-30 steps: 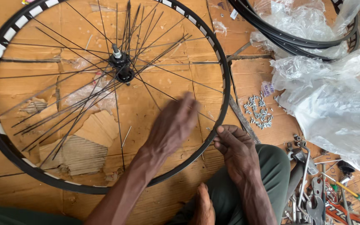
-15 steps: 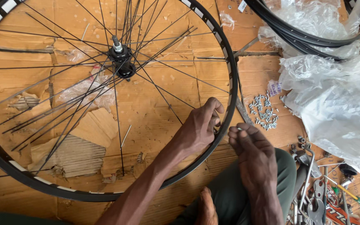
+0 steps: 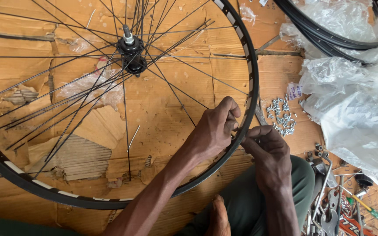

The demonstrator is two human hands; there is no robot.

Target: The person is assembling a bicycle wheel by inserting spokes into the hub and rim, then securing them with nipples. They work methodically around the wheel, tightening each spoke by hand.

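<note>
here the left hand (image 3: pixel 213 131) pinches a spoke (image 3: pixel 178 94) inside the rim (image 3: pixel 252 87); the right hand (image 3: pixel 265 146) grips its outer edge; best keep the spoke lined up with its hole.

Flattened cardboard (image 3: pixel 176 126) carries a bicycle wheel (image 3: pixel 252 78), spoke nipples (image 3: pixel 281 116) and plastic bags (image 3: pixel 355 113).

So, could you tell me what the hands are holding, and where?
Both hands, left and right, pinch the black wheel rim at its near-right edge.
</note>
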